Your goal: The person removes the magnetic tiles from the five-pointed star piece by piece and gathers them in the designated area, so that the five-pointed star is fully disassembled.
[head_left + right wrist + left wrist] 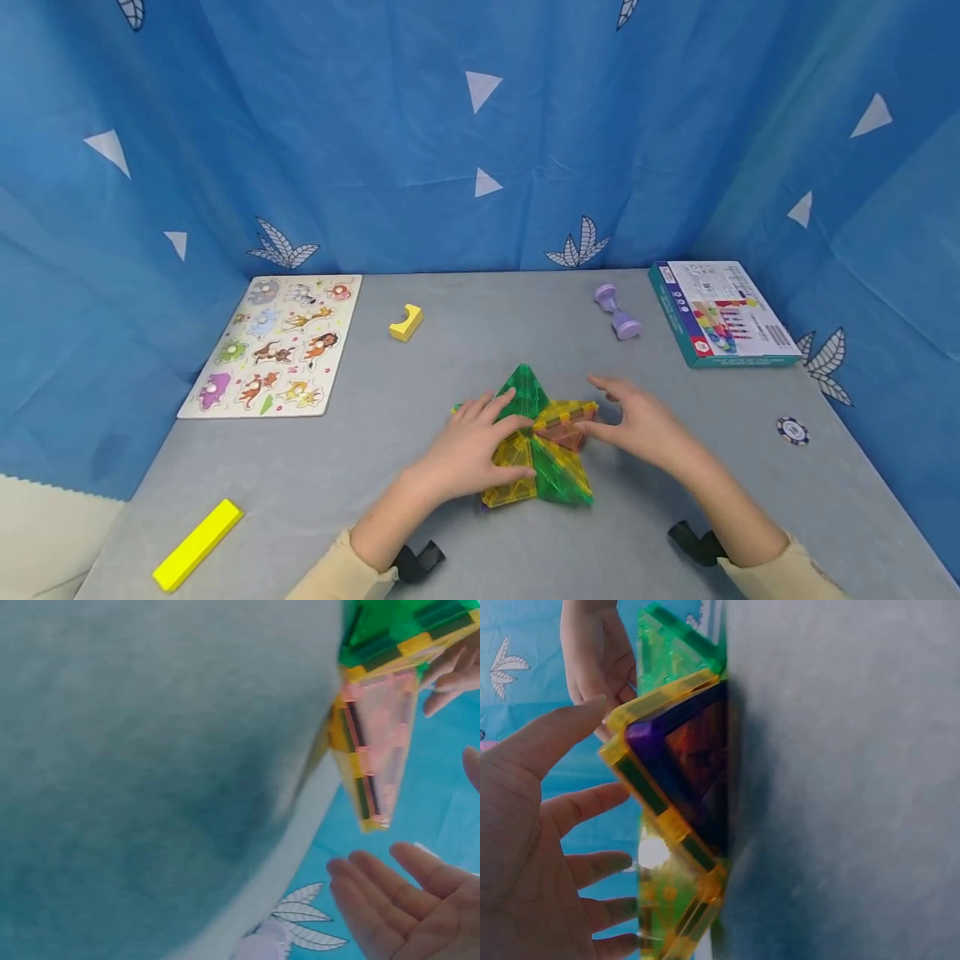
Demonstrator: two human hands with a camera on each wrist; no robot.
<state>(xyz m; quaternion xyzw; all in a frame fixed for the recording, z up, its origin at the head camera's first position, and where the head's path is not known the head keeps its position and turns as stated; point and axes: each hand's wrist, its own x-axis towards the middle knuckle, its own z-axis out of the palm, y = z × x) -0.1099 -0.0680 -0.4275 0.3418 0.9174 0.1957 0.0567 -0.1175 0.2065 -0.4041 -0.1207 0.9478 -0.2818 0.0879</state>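
A star-shaped build of see-through magnetic tiles, green, yellow and reddish, sits mid-table. Over its left side my left hand spreads its fingers, thumb tip close to a yellow point. The left wrist view shows a purple-edged tile tucked under the yellow frame. To the right of the star, my right hand has thumb and fingers spread apart. Its thumb overlaps the reddish tile in the head view. In the right wrist view, a gap separates the fingers from the pink tile.
An animal peg puzzle lies at the back left, near a yellow arched block. A long yellow block is front left. At right are a purple hourglass-shaped toy, a boxed set and a poker chip.
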